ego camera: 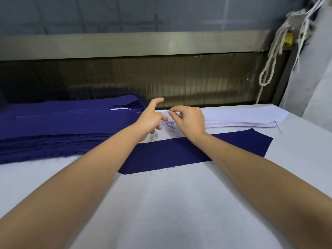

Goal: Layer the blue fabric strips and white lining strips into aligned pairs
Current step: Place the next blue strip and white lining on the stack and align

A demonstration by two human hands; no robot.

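We are in a garment workshop. The table [161, 203] is wide and covered in pale cloth. At its far left lies a thick blue stack [53, 126] of frayed cut strips, and at its far right a white lining stack [242, 117]. One blue strip [179, 151] lies across its middle, with loose threads [277, 125] nearby. Behind the table runs a steel rail [134, 44], and cords [280, 51] hang beyond its right corner.
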